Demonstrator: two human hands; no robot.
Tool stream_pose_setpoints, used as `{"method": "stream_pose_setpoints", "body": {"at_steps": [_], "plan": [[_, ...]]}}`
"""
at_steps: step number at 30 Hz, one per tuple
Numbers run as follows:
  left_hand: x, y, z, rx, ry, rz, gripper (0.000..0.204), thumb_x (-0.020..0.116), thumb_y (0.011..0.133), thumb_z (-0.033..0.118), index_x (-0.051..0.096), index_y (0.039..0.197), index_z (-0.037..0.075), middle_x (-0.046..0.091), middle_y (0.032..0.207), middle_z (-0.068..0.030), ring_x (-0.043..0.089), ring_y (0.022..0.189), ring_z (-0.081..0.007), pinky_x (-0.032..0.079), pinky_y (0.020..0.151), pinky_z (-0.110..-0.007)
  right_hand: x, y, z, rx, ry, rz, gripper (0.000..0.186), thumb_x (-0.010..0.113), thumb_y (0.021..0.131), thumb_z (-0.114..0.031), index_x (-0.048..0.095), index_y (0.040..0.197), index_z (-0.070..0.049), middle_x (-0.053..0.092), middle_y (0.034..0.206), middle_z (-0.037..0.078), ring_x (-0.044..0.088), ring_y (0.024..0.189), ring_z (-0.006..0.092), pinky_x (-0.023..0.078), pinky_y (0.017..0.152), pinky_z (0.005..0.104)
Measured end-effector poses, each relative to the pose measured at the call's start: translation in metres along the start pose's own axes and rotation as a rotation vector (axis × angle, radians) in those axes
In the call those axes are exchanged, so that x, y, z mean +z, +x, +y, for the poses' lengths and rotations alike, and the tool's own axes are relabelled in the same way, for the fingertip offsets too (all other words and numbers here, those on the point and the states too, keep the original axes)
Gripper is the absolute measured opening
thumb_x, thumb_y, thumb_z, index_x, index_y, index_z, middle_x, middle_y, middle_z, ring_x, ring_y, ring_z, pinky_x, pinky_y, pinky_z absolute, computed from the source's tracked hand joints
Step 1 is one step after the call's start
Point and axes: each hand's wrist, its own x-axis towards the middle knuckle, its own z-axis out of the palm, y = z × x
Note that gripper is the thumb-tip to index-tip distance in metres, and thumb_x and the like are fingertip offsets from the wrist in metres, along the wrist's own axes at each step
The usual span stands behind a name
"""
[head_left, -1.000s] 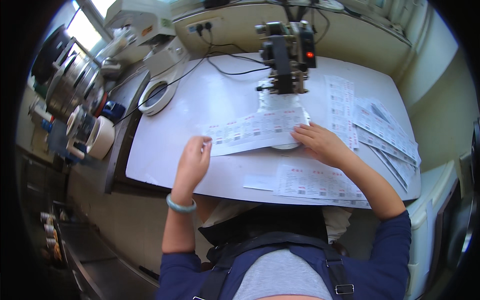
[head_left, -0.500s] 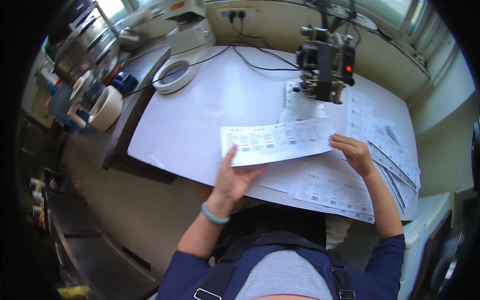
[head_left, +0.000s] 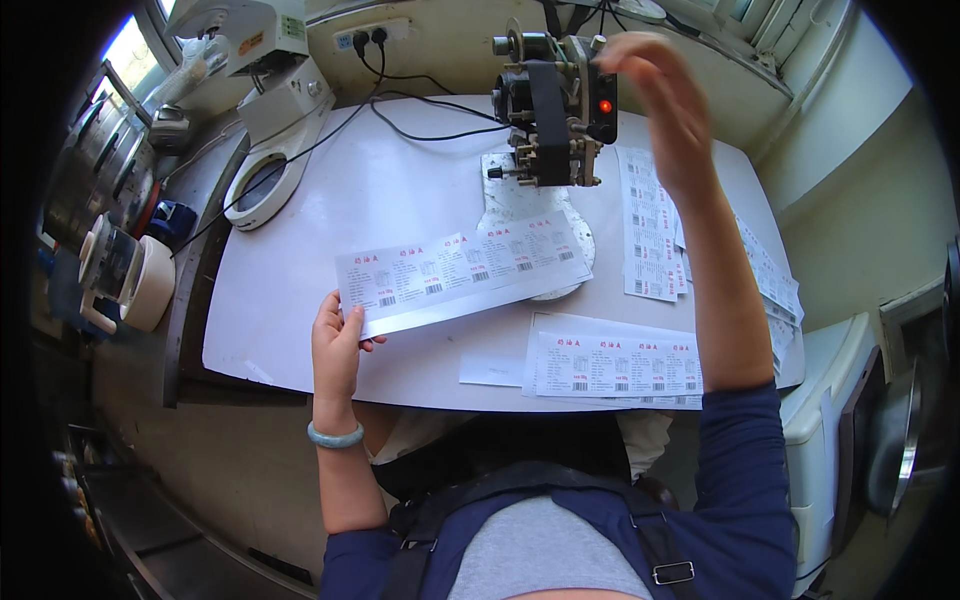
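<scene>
One label sheet (head_left: 465,272), edge in left hand (head_left: 337,345).

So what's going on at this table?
A person's left hand holds one end of a long white printed paper sheet; its other end overlaps the pale metal base of a black-and-metal machine. The blurred right hand is raised beside the machine's top, off the sheet; whether it touches the machine is unclear. More printed sheets lie on the white tabletop.
</scene>
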Motion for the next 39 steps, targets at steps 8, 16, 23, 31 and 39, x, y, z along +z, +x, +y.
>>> {"method": "stream_pose_setpoints", "body": {"at_steps": [8, 16, 23, 31, 39], "plan": [[-0.009, 0.010, -0.010, -0.071, -0.007, 0.078, 0.030, 0.051, 0.101, 0.010, 0.055, 0.126, -0.006, 0.071, 0.095, -0.0086, 0.056, 0.057, -0.0046, 0.044, 0.050, -0.016, 0.016, -0.028, 0.004, 0.382, -0.078, -0.526, 0.064, 0.043, 0.107, -0.051, 0.055, 0.064, -0.005, 0.045, 0.054, 0.002, 0.041, 0.051, 0.0114, 0.036, 0.052, 0.0285], [-0.014, 0.015, -0.004, -0.089, 0.026, 0.039, 0.031, 0.052, 0.100, 0.011, 0.055, 0.127, -0.005, 0.070, 0.094, -0.0070, 0.055, 0.057, -0.0038, 0.044, 0.050, -0.016, 0.027, -0.018, -0.020, 0.398, -0.423, -0.595, 0.064, 0.052, 0.103, -0.052, 0.056, 0.062, -0.004, 0.047, 0.052, 0.003, 0.041, 0.047, 0.0145, 0.035, 0.048, 0.0305], [-0.018, 0.015, -0.006, -0.105, 0.052, 0.025, 0.031, 0.055, 0.100, 0.014, 0.056, 0.125, -0.004, 0.069, 0.091, -0.0052, 0.055, 0.058, -0.0028, 0.042, 0.050, -0.016, 0.031, -0.060, -0.001, 0.241, -0.253, -0.307, 0.068, 0.045, 0.108, -0.047, 0.043, 0.053, -0.007, 0.039, 0.047, 0.002, 0.036, 0.042, 0.0158, 0.027, 0.044, 0.0325], [-0.018, 0.015, -0.005, -0.103, 0.058, -0.010, 0.027, 0.054, 0.100, 0.013, 0.059, 0.121, -0.003, 0.069, 0.089, -0.0029, 0.054, 0.058, -0.0011, 0.042, 0.050, -0.014, 0.054, -0.146, -0.016, -0.107, -0.360, -0.496, 0.039, 0.061, 0.094, -0.023, 0.051, 0.058, -0.010, 0.046, 0.063, 0.006, 0.049, 0.062, 0.0264, 0.047, 0.072, 0.0376], [-0.011, 0.018, -0.005, -0.100, 0.047, -0.020, 0.028, 0.053, 0.100, 0.011, 0.060, 0.124, -0.002, 0.069, 0.088, -0.0039, 0.056, 0.058, -0.0033, 0.040, 0.049, -0.016, 0.030, -0.088, -0.003, 0.231, -0.194, -0.292, 0.062, 0.040, 0.111, -0.034, 0.043, 0.056, -0.006, 0.046, 0.054, 0.003, 0.044, 0.053, 0.0174, 0.038, 0.058, 0.0319]]}}
